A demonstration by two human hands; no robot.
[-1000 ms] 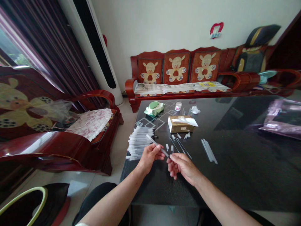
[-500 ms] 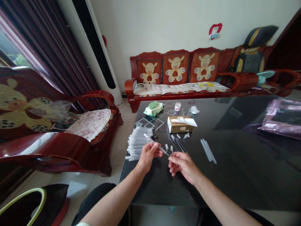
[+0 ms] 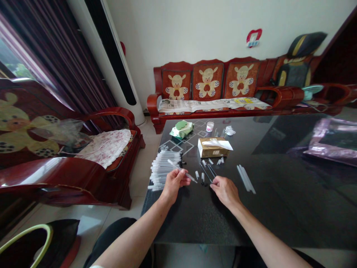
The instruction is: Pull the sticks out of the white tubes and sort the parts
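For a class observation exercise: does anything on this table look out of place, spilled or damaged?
Mildly: a crumpled white wad beyond the tissue box looks like litter, and small whitish caps lie scattered in front, unlike the row of pens. I see no spill or damage.

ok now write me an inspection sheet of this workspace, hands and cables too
Surface: glossy black tabletop, pale diamond pattern at far left
Work things: pile of slim translucent white tubes; thin dark rods; short whitish pieces
Clutter: brown-gold tissue box; green-white wipes pack; crumpled white tissue
Hands: left hand holds one slim whitish tube; right hand has fingers at the rods, grip unclear
Cables: nothing seen on the tabletop
Surroundings: red-brown wooden sofa beyond
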